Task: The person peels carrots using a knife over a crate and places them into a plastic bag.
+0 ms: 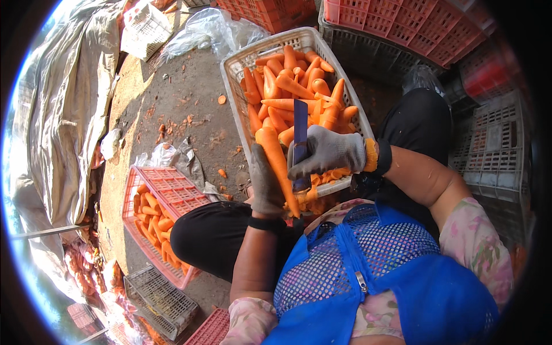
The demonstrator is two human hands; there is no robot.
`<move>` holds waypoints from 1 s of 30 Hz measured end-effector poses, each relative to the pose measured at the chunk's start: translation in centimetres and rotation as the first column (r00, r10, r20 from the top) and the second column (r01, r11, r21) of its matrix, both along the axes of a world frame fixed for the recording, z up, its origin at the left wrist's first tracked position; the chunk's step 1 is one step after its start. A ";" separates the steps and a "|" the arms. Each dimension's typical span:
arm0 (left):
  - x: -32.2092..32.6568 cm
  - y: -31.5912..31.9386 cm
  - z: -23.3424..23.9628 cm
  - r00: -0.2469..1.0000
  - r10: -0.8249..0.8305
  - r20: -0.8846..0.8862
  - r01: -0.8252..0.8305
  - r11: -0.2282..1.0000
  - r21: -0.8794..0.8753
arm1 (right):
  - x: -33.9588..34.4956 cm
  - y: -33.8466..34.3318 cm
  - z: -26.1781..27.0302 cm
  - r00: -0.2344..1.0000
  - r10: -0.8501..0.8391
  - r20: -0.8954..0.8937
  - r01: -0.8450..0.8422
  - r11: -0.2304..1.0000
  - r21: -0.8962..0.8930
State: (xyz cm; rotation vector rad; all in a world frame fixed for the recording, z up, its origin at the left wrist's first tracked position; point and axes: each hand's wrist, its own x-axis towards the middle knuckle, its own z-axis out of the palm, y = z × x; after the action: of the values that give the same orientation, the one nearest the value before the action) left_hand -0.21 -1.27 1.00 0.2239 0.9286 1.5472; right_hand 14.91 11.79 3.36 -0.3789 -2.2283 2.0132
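Observation:
My left hand (268,183), in a grey work glove, holds a large orange carrot (275,155) with its thick end up and its thin tip towards me. My right hand (330,148), in a matching glove, grips a long flat blue tool (300,118), a peeler or a knife; its working edge is partly hidden by the fingers. Both hands are over the near end of a white plastic crate (235,97) heaped with smooth carrots (293,86). Orange peelings (330,176) lie at that near end, below my right hand.
A pink crate (172,181) of carrots stands tilted to the left of my knee. Below it lies a grey crate (161,297). Stacked red crates (409,26) and grey crates (496,142) stand at the right. Clear plastic sheeting (211,30) and carrot scraps (187,123) lie on the ground.

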 end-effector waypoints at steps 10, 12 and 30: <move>3.3 -1.7 -5.0 0.782 0.091 -0.616 -0.040 0.995 0.097 | -1.9 12.3 -1.4 0.829 -0.560 0.008 0.497 0.743 0.449; 1.8 -2.3 -4.6 0.937 0.040 -0.347 -0.024 0.998 0.049 | -1.9 12.2 -1.6 0.765 -0.616 -0.187 0.555 0.484 0.677; 2.1 -2.2 -3.6 0.980 -0.046 -0.192 0.044 0.999 -0.017 | -1.4 11.5 -1.3 0.782 -0.580 -0.226 0.550 0.472 0.689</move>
State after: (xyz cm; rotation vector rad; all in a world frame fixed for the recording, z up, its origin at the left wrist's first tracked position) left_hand 1.91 -3.52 -2.58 0.3886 1.0777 1.4958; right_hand 13.55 23.28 2.08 -0.9001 -2.2589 0.6853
